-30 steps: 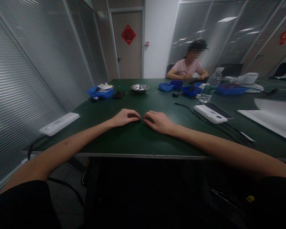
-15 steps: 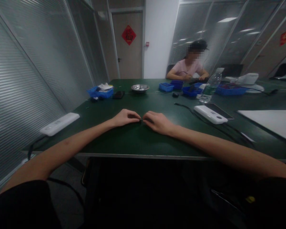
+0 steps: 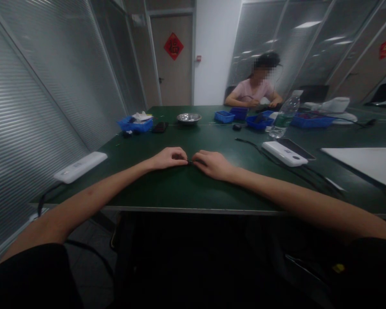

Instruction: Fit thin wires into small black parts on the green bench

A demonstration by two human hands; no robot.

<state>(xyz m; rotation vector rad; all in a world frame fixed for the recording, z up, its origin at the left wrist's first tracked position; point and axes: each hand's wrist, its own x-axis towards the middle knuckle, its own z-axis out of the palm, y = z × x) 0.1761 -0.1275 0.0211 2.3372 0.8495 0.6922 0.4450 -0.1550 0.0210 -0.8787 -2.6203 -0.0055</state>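
Low over the green table (image 3: 167,193), my left hand (image 3: 170,158) pinches the left end of a small, thin dark piece (image 3: 190,162). My right hand (image 3: 213,165) has its fingers closed on the other end. Only a short dark stretch of the piece shows between the fingertips, too small to tell its kind. Both hands are close together, with the fingertips a narrow gap apart.
A metal bowl (image 3: 188,119) and blue bins (image 3: 224,116) stand farther back. On the right are a water bottle (image 3: 283,118), a white device (image 3: 283,153) with cable, and a white sheet (image 3: 366,163). Another white device (image 3: 80,167) lies left. A person (image 3: 254,91) sits across.
My fingertips have shifted slightly around the small dark piece. At the right, the lifted white sheet has come down flat, and part of another hand now shows at its edge.
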